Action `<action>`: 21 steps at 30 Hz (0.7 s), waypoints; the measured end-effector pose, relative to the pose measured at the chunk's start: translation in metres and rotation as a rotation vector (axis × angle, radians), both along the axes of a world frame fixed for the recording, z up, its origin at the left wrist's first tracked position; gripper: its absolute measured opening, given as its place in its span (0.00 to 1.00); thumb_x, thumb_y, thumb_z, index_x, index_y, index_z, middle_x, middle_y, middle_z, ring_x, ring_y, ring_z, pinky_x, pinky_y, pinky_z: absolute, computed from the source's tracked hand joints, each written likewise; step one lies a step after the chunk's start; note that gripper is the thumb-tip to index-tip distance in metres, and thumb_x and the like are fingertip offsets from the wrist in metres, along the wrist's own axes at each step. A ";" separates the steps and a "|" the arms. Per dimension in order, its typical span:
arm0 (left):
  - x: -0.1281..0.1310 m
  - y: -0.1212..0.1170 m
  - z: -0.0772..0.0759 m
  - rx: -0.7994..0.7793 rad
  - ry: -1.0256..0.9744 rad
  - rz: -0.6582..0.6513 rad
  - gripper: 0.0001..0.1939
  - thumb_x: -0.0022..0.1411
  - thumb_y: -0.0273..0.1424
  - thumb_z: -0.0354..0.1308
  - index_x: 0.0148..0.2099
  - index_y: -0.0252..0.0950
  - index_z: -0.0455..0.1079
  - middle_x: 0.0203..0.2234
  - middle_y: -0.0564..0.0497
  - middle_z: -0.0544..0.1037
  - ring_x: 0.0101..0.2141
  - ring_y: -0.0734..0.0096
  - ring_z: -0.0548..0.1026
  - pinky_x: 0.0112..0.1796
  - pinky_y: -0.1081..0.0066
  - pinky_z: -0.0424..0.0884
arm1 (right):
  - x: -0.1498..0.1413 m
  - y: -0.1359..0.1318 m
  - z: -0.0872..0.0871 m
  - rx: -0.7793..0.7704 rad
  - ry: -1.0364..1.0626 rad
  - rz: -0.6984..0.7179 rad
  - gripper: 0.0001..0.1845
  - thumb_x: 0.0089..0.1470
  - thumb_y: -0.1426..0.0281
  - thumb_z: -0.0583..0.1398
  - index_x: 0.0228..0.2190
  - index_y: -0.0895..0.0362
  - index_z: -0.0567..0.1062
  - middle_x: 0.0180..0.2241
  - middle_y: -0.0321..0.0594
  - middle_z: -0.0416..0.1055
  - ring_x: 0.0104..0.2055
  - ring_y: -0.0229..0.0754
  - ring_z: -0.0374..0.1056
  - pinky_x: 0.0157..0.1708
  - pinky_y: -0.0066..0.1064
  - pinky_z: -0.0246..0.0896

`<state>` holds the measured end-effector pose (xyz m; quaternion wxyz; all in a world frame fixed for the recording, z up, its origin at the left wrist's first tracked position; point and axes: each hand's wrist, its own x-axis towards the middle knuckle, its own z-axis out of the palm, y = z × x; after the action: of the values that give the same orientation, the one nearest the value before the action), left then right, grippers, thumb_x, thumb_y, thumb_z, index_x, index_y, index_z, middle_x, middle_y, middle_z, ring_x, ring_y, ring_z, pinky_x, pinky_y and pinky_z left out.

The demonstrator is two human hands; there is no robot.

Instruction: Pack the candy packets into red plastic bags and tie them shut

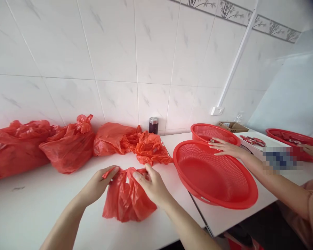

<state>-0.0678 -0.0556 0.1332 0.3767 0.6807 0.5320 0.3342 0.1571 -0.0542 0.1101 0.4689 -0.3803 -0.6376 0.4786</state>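
A small red plastic bag [127, 201] lies on the white table [28, 208] in front of me. My left hand [97, 185] pinches the bag's top left edge. My right hand [152, 187] grips its top right edge, fingers curled into the plastic. Both hands hold the bag's mouth, and the bag's body sags onto the table below them.
Several filled red bags [67, 146] line the tiled wall, with a crumpled one [151, 147] beside a dark jar [153, 125]. Two red mesh baskets [216, 173] sit at the right; another person's hand [225, 147] rests on their rims. A third basket [293, 139] and a cardboard box [232, 126] stand farther right.
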 end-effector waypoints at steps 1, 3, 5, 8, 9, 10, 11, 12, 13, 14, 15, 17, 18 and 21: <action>-0.012 -0.003 -0.016 -0.002 -0.017 0.059 0.23 0.65 0.49 0.43 0.31 0.39 0.68 0.25 0.51 0.75 0.27 0.66 0.72 0.31 0.68 0.70 | 0.004 0.000 -0.011 -0.011 -0.014 -0.055 0.20 0.54 0.53 0.59 0.26 0.54 0.59 0.23 0.28 0.59 0.26 0.34 0.57 0.28 0.27 0.53; -0.032 -0.012 -0.049 -0.013 -0.095 0.209 0.24 0.63 0.51 0.45 0.28 0.38 0.67 0.24 0.50 0.76 0.26 0.66 0.72 0.30 0.68 0.70 | 0.013 0.004 -0.033 -0.060 -0.048 -0.143 0.20 0.53 0.53 0.60 0.26 0.54 0.60 0.25 0.30 0.63 0.28 0.36 0.61 0.30 0.28 0.56; -0.041 -0.020 -0.076 -0.041 -0.126 0.350 0.24 0.61 0.53 0.46 0.29 0.38 0.67 0.25 0.50 0.77 0.30 0.63 0.75 0.36 0.66 0.72 | 0.019 0.009 -0.051 -0.103 -0.086 -0.215 0.21 0.53 0.51 0.59 0.26 0.53 0.60 0.27 0.33 0.66 0.31 0.39 0.65 0.32 0.30 0.58; -0.030 -0.026 -0.101 0.000 -0.079 0.584 0.25 0.62 0.55 0.42 0.32 0.39 0.64 0.31 0.47 0.78 0.37 0.58 0.77 0.42 0.64 0.71 | 0.013 0.016 -0.064 -0.100 -0.131 -0.284 0.21 0.51 0.51 0.60 0.29 0.53 0.58 0.30 0.36 0.69 0.34 0.42 0.68 0.34 0.32 0.61; -0.022 -0.025 -0.104 0.026 -0.052 0.644 0.25 0.62 0.54 0.39 0.34 0.40 0.64 0.34 0.46 0.77 0.40 0.57 0.76 0.42 0.63 0.70 | 0.006 0.017 -0.065 -0.070 -0.156 -0.312 0.21 0.50 0.51 0.60 0.30 0.52 0.59 0.31 0.36 0.70 0.35 0.43 0.69 0.35 0.32 0.62; -0.014 -0.022 -0.105 0.047 -0.022 0.679 0.25 0.63 0.54 0.38 0.35 0.40 0.63 0.36 0.46 0.77 0.41 0.56 0.75 0.42 0.63 0.69 | -0.002 0.018 -0.066 -0.028 -0.196 -0.340 0.21 0.50 0.51 0.60 0.32 0.52 0.59 0.31 0.36 0.71 0.35 0.44 0.70 0.35 0.33 0.62; -0.005 -0.018 -0.106 0.061 0.008 0.692 0.25 0.64 0.54 0.36 0.37 0.41 0.63 0.37 0.46 0.77 0.42 0.57 0.75 0.41 0.64 0.69 | -0.011 0.019 -0.067 0.016 -0.251 -0.362 0.21 0.50 0.52 0.60 0.34 0.52 0.59 0.32 0.36 0.71 0.36 0.45 0.70 0.35 0.33 0.62; 0.004 -0.012 -0.105 0.068 0.042 0.690 0.25 0.64 0.53 0.35 0.38 0.41 0.63 0.37 0.47 0.77 0.40 0.58 0.75 0.39 0.64 0.69 | -0.020 0.020 -0.069 0.053 -0.315 -0.379 0.21 0.50 0.53 0.60 0.35 0.52 0.58 0.32 0.36 0.71 0.35 0.46 0.70 0.34 0.33 0.62; 0.011 -0.006 -0.104 0.073 0.079 0.674 0.24 0.65 0.53 0.34 0.38 0.42 0.63 0.36 0.48 0.77 0.38 0.59 0.75 0.37 0.65 0.69 | -0.028 0.021 -0.072 0.080 -0.379 -0.390 0.20 0.51 0.55 0.60 0.36 0.52 0.58 0.31 0.36 0.71 0.34 0.46 0.70 0.33 0.33 0.61; 0.016 0.000 -0.103 0.073 0.119 0.649 0.24 0.65 0.52 0.34 0.38 0.43 0.63 0.34 0.49 0.77 0.35 0.60 0.75 0.35 0.66 0.68 | -0.035 0.021 -0.076 0.096 -0.433 -0.394 0.17 0.51 0.58 0.59 0.36 0.52 0.58 0.30 0.35 0.71 0.33 0.46 0.71 0.31 0.33 0.61; 0.020 0.007 -0.103 0.069 0.162 0.623 0.24 0.66 0.52 0.33 0.38 0.43 0.63 0.33 0.50 0.78 0.33 0.60 0.75 0.33 0.67 0.67 | -0.041 0.022 -0.080 0.103 -0.473 -0.390 0.15 0.52 0.61 0.58 0.35 0.51 0.57 0.29 0.35 0.71 0.31 0.46 0.71 0.29 0.32 0.60; 0.022 0.018 -0.104 0.053 0.253 0.580 0.23 0.66 0.50 0.33 0.39 0.44 0.64 0.29 0.50 0.78 0.30 0.60 0.74 0.30 0.68 0.65 | -0.045 0.025 -0.091 0.111 -0.512 -0.379 0.11 0.52 0.68 0.56 0.35 0.51 0.57 0.29 0.34 0.71 0.30 0.45 0.71 0.27 0.30 0.58; 0.020 0.023 -0.105 0.044 0.298 0.565 0.23 0.66 0.49 0.33 0.40 0.44 0.64 0.27 0.50 0.77 0.28 0.59 0.74 0.29 0.68 0.64 | -0.044 0.026 -0.096 0.115 -0.519 -0.377 0.10 0.52 0.71 0.55 0.35 0.51 0.56 0.29 0.34 0.72 0.30 0.45 0.72 0.27 0.30 0.57; 0.008 0.030 -0.110 0.017 0.418 0.537 0.19 0.67 0.46 0.35 0.40 0.45 0.64 0.23 0.51 0.75 0.25 0.59 0.73 0.26 0.70 0.62 | -0.033 0.034 -0.106 0.123 -0.535 -0.378 0.11 0.51 0.75 0.54 0.35 0.50 0.57 0.32 0.33 0.74 0.31 0.43 0.73 0.28 0.29 0.58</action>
<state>-0.0595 -0.0258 0.0236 0.1526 0.5730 0.7552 0.2793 0.1239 -0.0201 0.0042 0.3875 -0.5752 -0.6837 0.2271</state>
